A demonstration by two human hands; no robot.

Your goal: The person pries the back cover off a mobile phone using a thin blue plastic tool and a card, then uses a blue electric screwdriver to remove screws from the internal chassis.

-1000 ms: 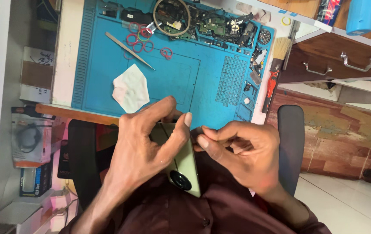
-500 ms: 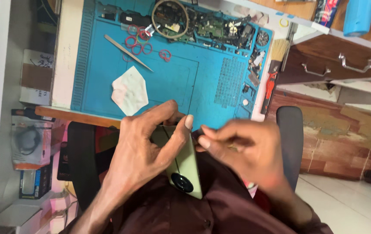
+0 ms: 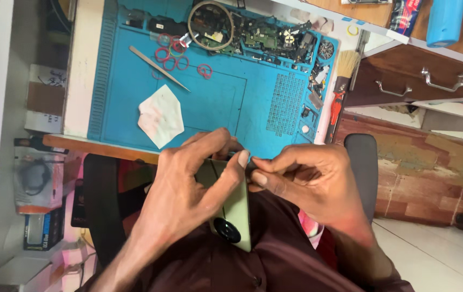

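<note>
1. The fingers (image 3: 226,173) of the left hand (image 3: 188,189) were wrapped round a pale green phone (image 3: 237,208), thumb pressed across its back, holding it firmly above the person's lap, just off the near edge of the worktop (image 3: 85,81).
2. The phone lay back-up, its round black camera ring (image 3: 226,231) toward the person's body and its top end tucked under both hands.
3. Compared with a second earlier, the phone had slid a little further out of the left palm, so more of its back and the whole camera ring showed; I judged the grip was being shifted to work at the upper edge.
4. The right hand (image 3: 307,181) was pinched narrow, thumb and forefinger nearly together at the phone's top edge; whether they held some small part I could not tell.
5. Beyond the hands a blue repair mat (image 3: 231,103) covered the worktop, with a white tissue (image 3: 161,116) near its front edge.
6. Further back lay metal tweezers (image 3: 158,67), a scatter of red rubber bands (image 3: 169,54), and a round magnifier (image 3: 211,24) over dismantled circuit boards (image 3: 266,35).
7. A brush (image 3: 344,65) rested at the mat's right side, beside wooden drawers (image 3: 421,81).
</note>
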